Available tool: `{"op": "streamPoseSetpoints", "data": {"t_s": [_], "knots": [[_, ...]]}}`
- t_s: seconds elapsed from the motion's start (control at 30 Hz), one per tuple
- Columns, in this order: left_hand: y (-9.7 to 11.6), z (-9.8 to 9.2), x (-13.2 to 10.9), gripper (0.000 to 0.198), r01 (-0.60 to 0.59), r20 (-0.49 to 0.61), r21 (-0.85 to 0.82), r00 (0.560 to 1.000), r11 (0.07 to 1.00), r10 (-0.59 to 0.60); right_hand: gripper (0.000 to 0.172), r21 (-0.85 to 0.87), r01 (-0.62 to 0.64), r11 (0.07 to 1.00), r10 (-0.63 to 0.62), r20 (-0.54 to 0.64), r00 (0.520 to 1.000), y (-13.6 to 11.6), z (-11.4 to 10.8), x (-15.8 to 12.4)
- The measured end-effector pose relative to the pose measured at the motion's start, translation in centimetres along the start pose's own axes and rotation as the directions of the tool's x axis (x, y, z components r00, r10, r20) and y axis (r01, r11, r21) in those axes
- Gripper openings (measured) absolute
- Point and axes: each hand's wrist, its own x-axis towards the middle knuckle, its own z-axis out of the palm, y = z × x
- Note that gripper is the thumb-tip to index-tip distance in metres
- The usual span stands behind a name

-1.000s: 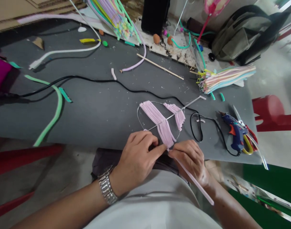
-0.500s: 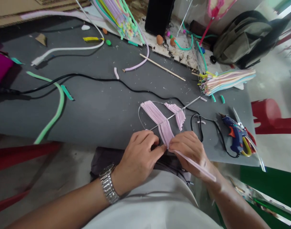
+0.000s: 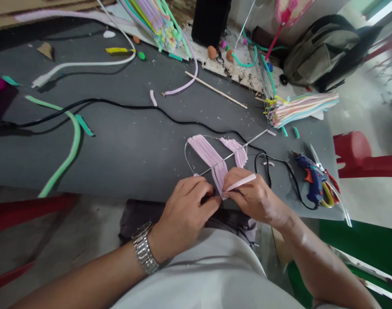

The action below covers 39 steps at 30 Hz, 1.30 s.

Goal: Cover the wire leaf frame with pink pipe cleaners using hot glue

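Observation:
A wire frame (image 3: 186, 155) with a straight metal stem (image 3: 257, 138) lies at the table's near edge. Rows of pink pipe cleaner (image 3: 204, 151) cross it, and a smaller pink patch (image 3: 238, 151) sits on its far right side. My left hand (image 3: 191, 210) is closed at the frame's near side, thumb and finger pinching the lower end of the pink rows. Beside it, my right hand (image 3: 250, 193) pinches the pink pipe cleaner at that same end. Its loose tail (image 3: 242, 182) sticks out over my right fingers, pointing right.
At the right lie a blue glue gun (image 3: 312, 176) and scissors (image 3: 327, 189). A black cord (image 3: 183, 122) runs across the grey table. Bundles of pipe cleaners (image 3: 303, 109), a wooden stick (image 3: 215, 89) and a green pipe cleaner (image 3: 74, 146) lie farther out. A backpack (image 3: 321, 56) stands at the back right.
My right hand has turned and moved slightly up. The pipe cleaner's loose tail has swung from pointing down toward my wrist to lying up across my fingers. My left hand keeps its pinch.

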Motion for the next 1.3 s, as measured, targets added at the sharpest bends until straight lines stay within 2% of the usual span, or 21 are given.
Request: {"op": "streamPoseSetpoints", "data": {"t_s": [0.2,0.57,0.73,1.0,1.3], "knots": [[-0.1,0.1,-0.1,0.014,-0.015,-0.016,-0.004,1.000,1.000,0.015,0.025,-0.029,-0.006,1.000,0.009,0.101,0.995,-0.4,-0.8,0.3],[-0.3,0.0,-0.2,0.018,-0.062,-0.004,0.025,0.998,0.998,0.062,0.025,-0.083,0.037,0.996,-0.026,0.136,0.990,-0.2,-0.8,0.5],[-0.4,-0.2,-0.1,0.023,-0.131,0.013,0.073,0.991,0.989,0.130,0.020,-0.136,-0.044,0.990,0.070,0.196,0.978,-0.5,-1.0,1.1],[-0.1,-0.5,0.1,0.025,-0.129,0.053,0.066,0.991,0.989,0.126,0.018,-0.133,-0.067,0.989,0.099,0.246,0.964,-0.5,-1.2,1.6],[0.3,-0.1,0.1,0.023,-0.081,0.083,0.069,0.994,0.994,0.075,0.016,-0.164,-0.054,0.985,0.091,0.229,0.969,-0.7,-1.1,1.8]]}}
